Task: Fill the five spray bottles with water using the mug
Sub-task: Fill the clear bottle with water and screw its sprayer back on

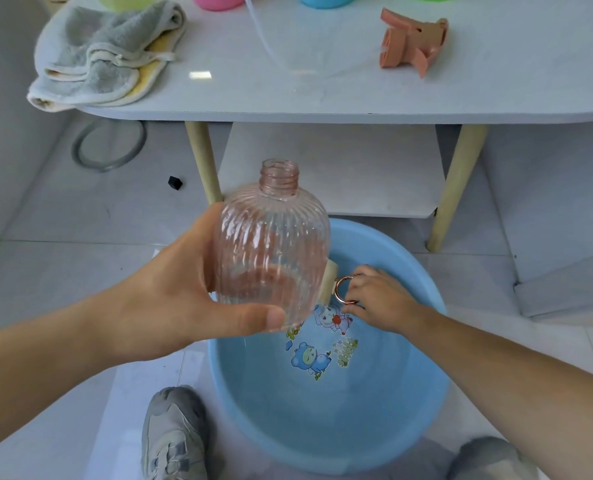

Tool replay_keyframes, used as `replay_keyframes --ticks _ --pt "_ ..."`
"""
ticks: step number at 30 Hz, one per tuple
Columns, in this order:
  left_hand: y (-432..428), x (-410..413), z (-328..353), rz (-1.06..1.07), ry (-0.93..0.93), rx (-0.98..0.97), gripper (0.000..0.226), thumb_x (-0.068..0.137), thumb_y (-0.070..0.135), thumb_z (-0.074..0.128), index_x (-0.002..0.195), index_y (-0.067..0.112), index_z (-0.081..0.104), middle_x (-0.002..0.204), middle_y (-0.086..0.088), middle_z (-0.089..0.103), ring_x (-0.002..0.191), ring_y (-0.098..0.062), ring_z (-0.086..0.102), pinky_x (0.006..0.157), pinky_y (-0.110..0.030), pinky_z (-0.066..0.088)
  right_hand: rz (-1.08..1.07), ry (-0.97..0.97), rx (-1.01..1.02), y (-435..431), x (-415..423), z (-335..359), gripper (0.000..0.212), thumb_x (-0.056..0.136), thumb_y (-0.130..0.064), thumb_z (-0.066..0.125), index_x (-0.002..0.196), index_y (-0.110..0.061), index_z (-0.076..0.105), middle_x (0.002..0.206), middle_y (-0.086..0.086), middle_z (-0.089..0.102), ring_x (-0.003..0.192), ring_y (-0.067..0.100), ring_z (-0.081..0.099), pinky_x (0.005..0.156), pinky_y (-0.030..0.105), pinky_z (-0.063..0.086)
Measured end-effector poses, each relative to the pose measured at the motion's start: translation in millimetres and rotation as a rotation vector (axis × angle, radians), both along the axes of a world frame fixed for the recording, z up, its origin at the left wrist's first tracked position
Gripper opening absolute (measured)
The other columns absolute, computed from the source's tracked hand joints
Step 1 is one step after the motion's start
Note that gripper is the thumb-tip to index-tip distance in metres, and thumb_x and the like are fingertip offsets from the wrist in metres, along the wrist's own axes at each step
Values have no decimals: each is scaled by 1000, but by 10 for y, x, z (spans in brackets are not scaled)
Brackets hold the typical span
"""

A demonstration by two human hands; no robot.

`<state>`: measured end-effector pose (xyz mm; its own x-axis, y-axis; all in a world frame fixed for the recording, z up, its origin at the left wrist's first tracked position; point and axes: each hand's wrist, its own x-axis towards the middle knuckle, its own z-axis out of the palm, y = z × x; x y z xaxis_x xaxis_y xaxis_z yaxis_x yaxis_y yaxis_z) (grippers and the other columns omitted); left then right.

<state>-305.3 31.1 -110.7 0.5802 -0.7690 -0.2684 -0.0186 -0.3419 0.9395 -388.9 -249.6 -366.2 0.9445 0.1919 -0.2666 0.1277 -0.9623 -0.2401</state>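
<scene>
Grey shoe [173, 434] and blue basin [224, 393] of water nearest me, bottle held above.
My left hand [170, 299] grasps the uncapped ribbed pink bottle [274, 251] upright over the basin's left side, fingers and thumb wrapped round its body. Just right of it, my right hand [378, 299] reaches inside the basin, fingers clenched on the ring handle of the mug [330, 282], mostly hidden behind the bottle. Farther off, the counter [495, 81] carries an orange spray head [412, 43] right, a grey towel [104, 53] left, and coloured bottles [215, 0] along its far edge.
</scene>
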Motion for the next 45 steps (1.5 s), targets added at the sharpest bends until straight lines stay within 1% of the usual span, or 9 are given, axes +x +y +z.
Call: replay_keyframes --ticks 11,14,19,22,25,32,34,39,45 --pt "23 -3 41 25 26 -9 98 63 24 91 148 33 43 132 0 70 122 -22 70 96 -30 59 66 36 -54 182 -216 -18 34 100 -43 49 96 -20 74 91 -2 67 105 20 50 89 32 45" --pt "32 -12 94 46 35 -26 96 61 21 94 144 32 46 128 0 72 118 -21 72 93 -28 60 -128 151 139 331 -327 134 31 99 -37 52 91 -16 73 85 0 65 101 17 50 82 32 45" --pt "49 -52 241 81 -13 -51 90 68 10 87 145 26 44 127 1 72 117 -16 72 93 -27 60 -502 298 518 438 -437 494 34 96 -36 58 74 -17 76 69 2 69 53 3 52 59 24 44" --pt "67 -65 327 76 -33 -80 91 70 10 86 148 25 41 130 0 70 118 -16 71 95 -29 60 -595 393 752 439 -482 813 33 97 -33 61 72 -18 78 80 7 76 73 11 66 76 28 55" --pt "81 -69 416 99 -56 -106 94 68 11 87 148 23 40 132 0 69 118 -14 71 94 -28 60 -676 417 963 437 -505 1290 30 99 -22 59 82 -2 73 87 12 77 86 16 72 88 31 58" --pt "96 -66 623 157 -103 -187 97 67 10 90 148 28 38 134 1 68 120 -13 70 94 -29 60 -785 131 1119 319 -589 2579 32 101 -12 51 73 -1 61 66 4 71 87 27 70 89 32 58" --pt "110 -70 655 170 -100 -207 95 65 13 92 144 27 41 133 1 69 119 -16 71 97 -35 60 -782 27 1061 297 -629 2906 35 101 -15 50 71 -5 65 71 6 74 85 27 70 85 29 58" --pt "103 -125 708 110 -112 -219 93 69 7 91 146 29 42 133 0 70 122 -21 70 101 -39 58 -759 -257 981 306 -766 3531 42 99 -19 53 63 -18 73 76 8 75 93 37 70 101 52 50" --pt "82 -189 616 64 -131 -159 92 65 14 96 142 29 50 132 -3 70 123 -25 69 108 -53 53 -755 -402 1028 359 -834 3936 35 94 -27 57 71 -9 76 85 10 77 98 26 71 103 44 50"
